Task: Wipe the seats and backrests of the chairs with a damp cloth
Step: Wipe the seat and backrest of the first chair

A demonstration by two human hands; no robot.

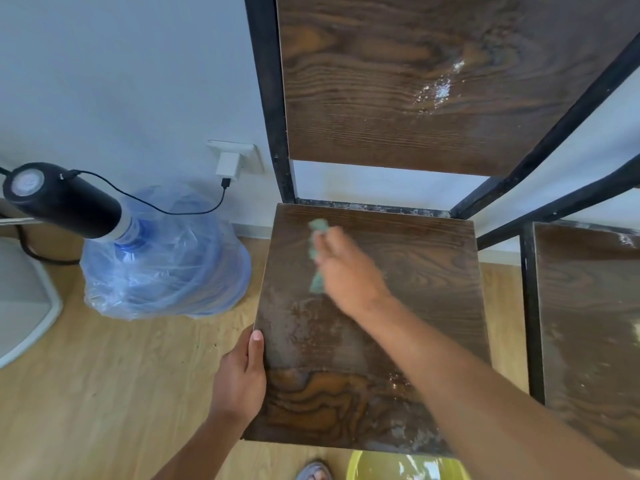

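Observation:
A dark wooden chair with a black metal frame stands in front of me; its seat [415,271] shows damp streaks and its backrest [398,81] has a wet shine. My right hand [346,268] is blurred over the middle of the seat, shut on a green cloth [317,258] that presses on the wood. My left hand [242,372] grips the seat's left edge, thumb on top. A second chair's seat [588,306] stands at the right, dusty and smeared.
A large blue water bottle [166,265] wrapped in plastic, with a black pump [62,199] and charging cable, stands left of the chair by the wall socket [235,157]. A yellow basin [405,467] of water and my sandalled foot [313,472] are below the seat's front edge.

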